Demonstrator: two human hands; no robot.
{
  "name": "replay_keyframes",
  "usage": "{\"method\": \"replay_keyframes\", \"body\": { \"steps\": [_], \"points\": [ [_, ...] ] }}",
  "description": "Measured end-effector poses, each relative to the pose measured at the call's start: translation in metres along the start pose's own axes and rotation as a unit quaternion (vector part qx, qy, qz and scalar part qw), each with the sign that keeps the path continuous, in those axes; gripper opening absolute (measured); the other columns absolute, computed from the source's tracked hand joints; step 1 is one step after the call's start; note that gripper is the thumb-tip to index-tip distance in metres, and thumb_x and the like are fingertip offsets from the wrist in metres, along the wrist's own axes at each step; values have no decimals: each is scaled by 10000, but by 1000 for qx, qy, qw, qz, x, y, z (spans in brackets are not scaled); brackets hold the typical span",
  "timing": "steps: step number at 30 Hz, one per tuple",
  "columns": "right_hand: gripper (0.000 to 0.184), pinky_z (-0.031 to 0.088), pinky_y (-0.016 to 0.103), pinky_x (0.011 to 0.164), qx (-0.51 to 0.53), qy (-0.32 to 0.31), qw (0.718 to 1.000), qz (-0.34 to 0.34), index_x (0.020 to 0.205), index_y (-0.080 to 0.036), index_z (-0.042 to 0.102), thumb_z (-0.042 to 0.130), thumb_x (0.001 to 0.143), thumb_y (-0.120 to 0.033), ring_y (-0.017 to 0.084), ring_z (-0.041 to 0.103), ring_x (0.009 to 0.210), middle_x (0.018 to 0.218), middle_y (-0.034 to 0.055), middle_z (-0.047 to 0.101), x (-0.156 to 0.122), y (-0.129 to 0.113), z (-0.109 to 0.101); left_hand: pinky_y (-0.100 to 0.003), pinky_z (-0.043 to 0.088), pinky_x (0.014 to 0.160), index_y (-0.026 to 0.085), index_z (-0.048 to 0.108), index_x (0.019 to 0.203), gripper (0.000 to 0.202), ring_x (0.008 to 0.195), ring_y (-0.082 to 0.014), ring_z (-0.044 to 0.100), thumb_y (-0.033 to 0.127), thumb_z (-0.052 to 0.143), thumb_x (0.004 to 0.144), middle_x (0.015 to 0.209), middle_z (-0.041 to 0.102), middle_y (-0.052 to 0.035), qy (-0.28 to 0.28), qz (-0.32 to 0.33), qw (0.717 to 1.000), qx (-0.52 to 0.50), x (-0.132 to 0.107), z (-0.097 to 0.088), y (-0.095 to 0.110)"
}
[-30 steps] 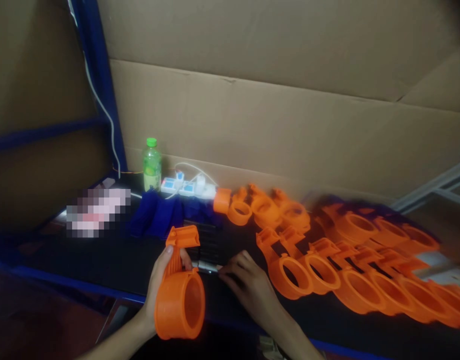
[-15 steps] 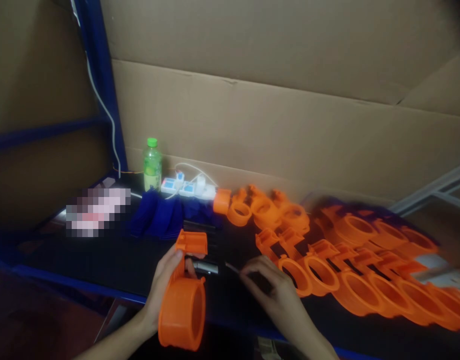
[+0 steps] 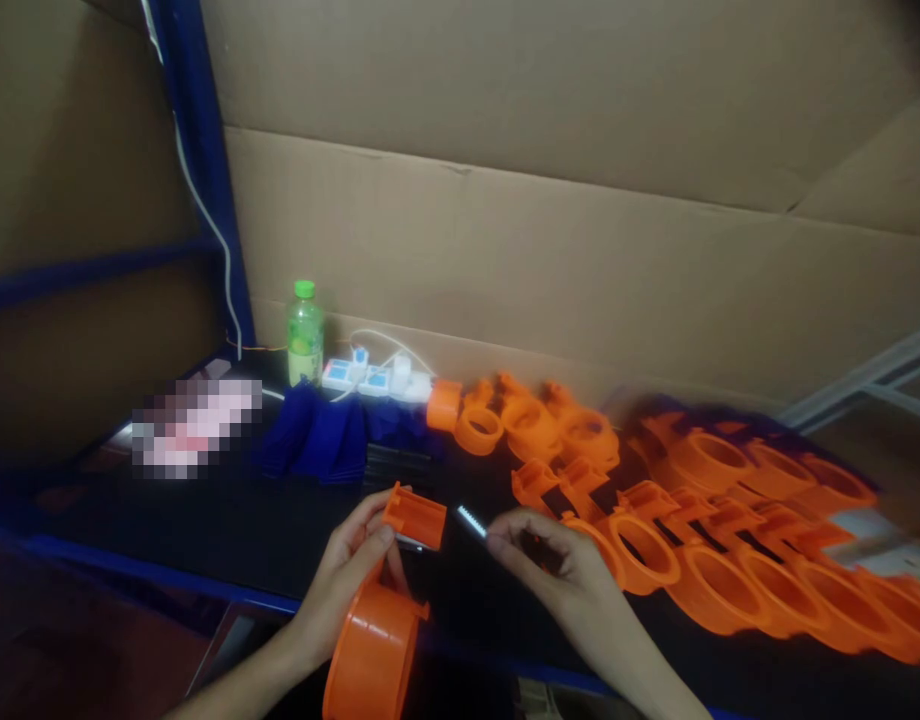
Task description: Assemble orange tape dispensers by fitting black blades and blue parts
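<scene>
- The person's left hand (image 3: 347, 585) is closed around an orange ring piece (image 3: 374, 655), gripping it by the stem. The ring hangs low over the near edge of the black table (image 3: 205, 520).
- A boxy orange block (image 3: 415, 515) at the top of that piece is tipped toward the right hand. A bit of silver metal shows just under it.
- The right hand (image 3: 561, 570) pinches a thin metal pin (image 3: 471, 520) between thumb and fingertips. Its free end points at the block, close to it but not touching.
- Judging by this pose, the work in hand is bringing the pin up to the block.
- Joining the two would call for lining the pin's tip up with an opening in the block, with the left hand holding the piece steady. The opening itself is too blurred to make out.
- To the right, many more orange ring pieces (image 3: 730, 570) lie in rows on the table, the nearest just beside the right hand's knuckles.
- Behind the hands lie a folded blue cloth (image 3: 317, 440) and a small stack of black parts (image 3: 400, 462).
- Further back stand a green-capped bottle (image 3: 304, 332) and a white power strip (image 3: 374, 378), against a cardboard wall (image 3: 580, 250).
- Nothing lies between the pin and the block. The crowded rows leave the right hand little room on its side.
</scene>
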State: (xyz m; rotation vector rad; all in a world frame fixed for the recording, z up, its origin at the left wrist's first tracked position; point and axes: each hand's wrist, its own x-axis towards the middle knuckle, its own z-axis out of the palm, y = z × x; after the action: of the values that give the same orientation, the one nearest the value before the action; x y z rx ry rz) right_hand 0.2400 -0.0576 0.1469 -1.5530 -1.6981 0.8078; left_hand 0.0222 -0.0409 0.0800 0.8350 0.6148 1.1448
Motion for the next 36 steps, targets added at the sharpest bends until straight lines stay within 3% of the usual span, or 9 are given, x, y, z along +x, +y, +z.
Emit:
{"method": "replay_keyframes", "body": {
  "steps": [7, 15, 23, 36],
  "points": [
    [313, 404, 212, 542, 89, -72, 992, 53, 836, -172, 655, 663, 842, -485, 105, 471, 619, 698, -7, 535, 2, 2, -3, -220, 458, 548, 189, 593, 1296, 451, 516, -135, 604, 404, 628, 901, 592, 665, -7, -18, 10, 1000, 16, 1, 0, 1],
    [306, 407, 212, 542, 133, -87, 985, 67, 816, -175, 655, 683, 828, -479, 103, 467, 617, 688, -14, 518, 4, 1, -2, -240, 480, 556, 192, 543, 1333, 449, 517, -144, 616, 390, 585, 932, 615, 670, -6, -40, 8, 998, 41, 1, -4, -3],
    [306, 392, 214, 563, 62, -82, 993, 49, 890, -182, 690, 674, 831, -482, 109, 494, 642, 727, -3, 582, 6, 3, -7, -201, 435, 527, 173, 569, 1344, 509, 499, -113, 579, 415, 635, 901, 600, 648, 3, -26, 4, 997, 71, 3, -7, -5],
    [256, 417, 268, 710, -17, -71, 997, -3, 830, -207, 740, 637, 867, -438, 171, 601, 780, 822, 30, 674, 8, -2, -15, -213, 452, 516, 168, 588, 1358, 534, 515, -122, 576, 416, 653, 890, 591, 615, 15, -25, -1, 994, 108, 4, -8, -6]
  ]
}}
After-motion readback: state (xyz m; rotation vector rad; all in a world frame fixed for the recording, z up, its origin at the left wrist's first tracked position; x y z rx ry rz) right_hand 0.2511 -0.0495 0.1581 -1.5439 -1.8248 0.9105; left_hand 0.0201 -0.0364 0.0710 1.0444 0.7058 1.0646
